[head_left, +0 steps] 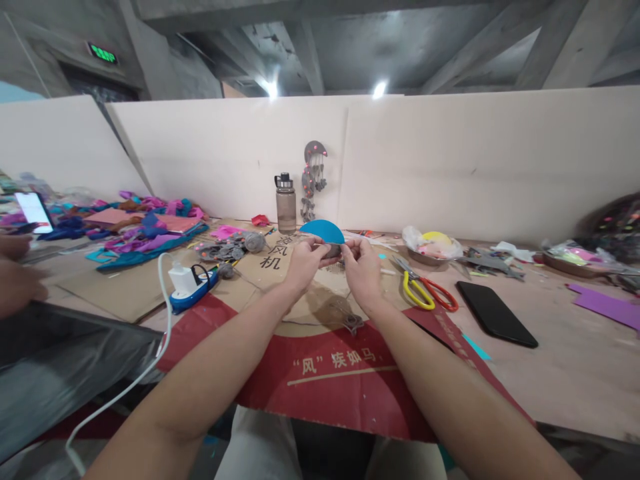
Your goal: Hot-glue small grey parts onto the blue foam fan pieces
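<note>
Over the middle of the cardboard, my left hand (305, 263) pinches a small grey piece (331, 251) that looks like felt. The fingers of my right hand (364, 268) are closed at its right end; a needle or thread there is too small to make out. Just behind my hands is a blue rounded sheet (324, 231). Below them, a small grey star-like piece (353, 323) lies on the red and brown cardboard (345, 393). Yellow and red handled scissors (425, 287) rest to the right of my right hand.
A black phone (496, 313) lies at right, near a bagged bowl (433, 245). A bottle (286, 203) stands behind, beside a hanging grey ornament (314, 177). At left are a power strip (195, 290), its white cable (165, 320), grey scraps (223, 248) and another person's hand (20, 273).
</note>
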Demonstrator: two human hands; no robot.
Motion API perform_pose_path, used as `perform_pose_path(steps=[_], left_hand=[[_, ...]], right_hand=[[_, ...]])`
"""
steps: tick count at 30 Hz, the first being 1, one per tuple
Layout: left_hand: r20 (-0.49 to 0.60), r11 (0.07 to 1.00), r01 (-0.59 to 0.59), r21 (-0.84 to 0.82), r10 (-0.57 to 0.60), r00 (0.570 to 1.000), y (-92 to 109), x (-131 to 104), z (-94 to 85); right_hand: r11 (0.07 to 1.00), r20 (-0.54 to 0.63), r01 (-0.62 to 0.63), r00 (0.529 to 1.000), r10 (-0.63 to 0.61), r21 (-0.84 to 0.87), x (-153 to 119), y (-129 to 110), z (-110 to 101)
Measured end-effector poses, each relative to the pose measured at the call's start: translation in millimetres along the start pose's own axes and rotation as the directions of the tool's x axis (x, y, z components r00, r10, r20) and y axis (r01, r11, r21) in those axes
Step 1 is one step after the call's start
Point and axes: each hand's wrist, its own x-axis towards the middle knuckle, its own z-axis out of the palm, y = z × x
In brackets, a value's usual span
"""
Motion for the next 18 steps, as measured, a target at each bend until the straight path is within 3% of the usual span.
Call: perform_pose_path(steps=[8,18], left_hand=[[-0.021,0.997,0.073,-0.026,-0.073,0.997,7.9,-3.8,3.3],[0.029,1.000,0.016,0.005,-0.017,0.999,5.4,-1.0,-1.0]], right_hand=[[0.999,-0.003,-0.032,0.999,0.032,0.028,1.7,4.3,-0.4],[0.991,0.056,-0.100,0.994,0.095,0.094,4.0,2.0,-1.8]])
